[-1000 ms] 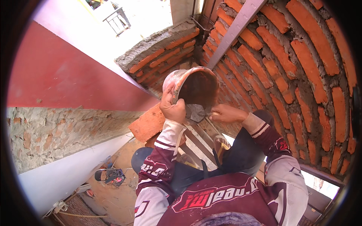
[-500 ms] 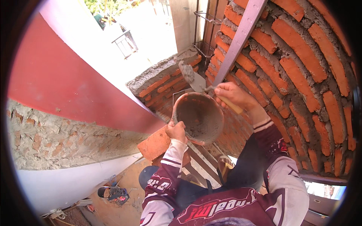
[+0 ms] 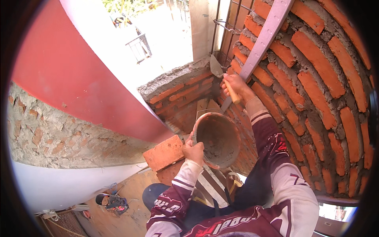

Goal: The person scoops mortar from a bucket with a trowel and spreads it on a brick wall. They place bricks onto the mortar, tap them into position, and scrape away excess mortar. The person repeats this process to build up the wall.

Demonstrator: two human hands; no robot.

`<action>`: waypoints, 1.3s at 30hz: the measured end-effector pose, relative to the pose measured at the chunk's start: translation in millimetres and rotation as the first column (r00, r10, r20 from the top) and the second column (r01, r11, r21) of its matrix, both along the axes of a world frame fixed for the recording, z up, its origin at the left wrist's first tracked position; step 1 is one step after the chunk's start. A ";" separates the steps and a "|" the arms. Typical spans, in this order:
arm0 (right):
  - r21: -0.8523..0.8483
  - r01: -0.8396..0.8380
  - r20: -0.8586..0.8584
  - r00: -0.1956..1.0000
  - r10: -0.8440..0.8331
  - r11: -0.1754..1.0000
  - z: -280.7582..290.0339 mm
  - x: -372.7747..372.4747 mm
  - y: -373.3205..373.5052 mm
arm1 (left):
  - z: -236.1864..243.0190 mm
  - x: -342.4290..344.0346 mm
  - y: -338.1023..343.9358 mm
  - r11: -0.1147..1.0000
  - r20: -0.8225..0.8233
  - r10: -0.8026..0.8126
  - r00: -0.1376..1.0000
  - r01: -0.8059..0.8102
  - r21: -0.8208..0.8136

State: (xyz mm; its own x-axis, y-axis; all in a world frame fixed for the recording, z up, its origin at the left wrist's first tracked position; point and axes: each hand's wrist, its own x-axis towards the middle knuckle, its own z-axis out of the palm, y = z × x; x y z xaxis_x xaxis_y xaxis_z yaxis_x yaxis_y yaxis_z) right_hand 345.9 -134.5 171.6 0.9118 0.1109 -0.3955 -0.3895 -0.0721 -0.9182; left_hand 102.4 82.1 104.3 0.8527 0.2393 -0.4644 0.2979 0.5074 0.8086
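Note:
My left hand (image 3: 193, 151) is closed on the left rim of a mortar bucket (image 3: 217, 136), tilted toward me, with grey residue inside. Above the bucket, my right hand (image 3: 238, 87) grips a trowel (image 3: 233, 91) by its wooden handle. Its blade (image 3: 216, 66) is up in the corner where the low brick ledge (image 3: 177, 90) meets the tall brick wall (image 3: 316, 83); whether it touches mortar there I cannot tell. Loose orange bricks (image 3: 164, 152) are stacked just left of my left hand.
A metal straightedge (image 3: 269, 36) leans along the brick wall. Steel bars (image 3: 218, 30) stand in the corner. A red wall (image 3: 69, 75) curves on the left above rough plaster. My knees bend over wooden planks (image 3: 208, 185); tools (image 3: 111, 202) lie on the floor below left.
My right hand has risen from beside the bucket into the corner with the trowel. The blade, heaped with mortar earlier, now looks mostly bare. My left hand and bucket have shifted lower in view.

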 end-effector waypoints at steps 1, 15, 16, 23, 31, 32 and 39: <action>-0.025 0.004 -0.019 1.000 -0.005 1.000 1.5 2.5 1.4 | -1.5 -2.0 -3.2 1.000 0.030 -0.021 0.999 0.021 0.001; -0.251 -0.470 0.007 0.873 0.487 0.846 49.2 -57.7 22.2 | -6.6 -40.0 -27.7 0.980 0.018 -0.122 0.992 0.118 0.158; -0.306 -0.526 0.030 0.828 0.560 0.794 58.3 -71.5 8.0 | -4.4 -44.5 -26.5 0.970 0.058 -0.124 0.991 0.108 0.219; -0.647 -0.697 -0.049 0.442 0.896 0.309 88.7 -168.7 -86.3 | 17.2 -89.6 -23.3 0.992 -0.017 -0.029 0.999 0.027 -0.127; -0.663 -0.746 -0.371 0.263 0.891 -0.056 -16.3 -234.7 -42.5 | -17.7 -133.7 -41.1 0.993 -0.213 0.108 0.971 -0.095 0.070; -0.633 -0.769 -0.395 0.221 0.892 -0.090 -26.7 -238.6 -37.1 | -24.2 -139.0 -42.6 0.993 -0.182 0.117 0.976 -0.110 0.049; -0.457 -0.867 -0.380 -0.013 0.925 -0.200 -59.4 -261.9 -15.7 | -62.8 -178.0 -34.8 0.992 -0.439 0.033 0.898 0.025 0.126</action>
State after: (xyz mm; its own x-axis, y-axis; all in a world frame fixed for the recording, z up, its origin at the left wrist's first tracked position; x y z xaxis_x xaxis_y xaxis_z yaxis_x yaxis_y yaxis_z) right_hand 83.9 -150.2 112.3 0.0895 0.6932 -0.7151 0.5253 -0.6429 -0.5575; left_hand -75.5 47.3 41.4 0.5674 0.3234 -0.7573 0.6357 0.4125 0.6525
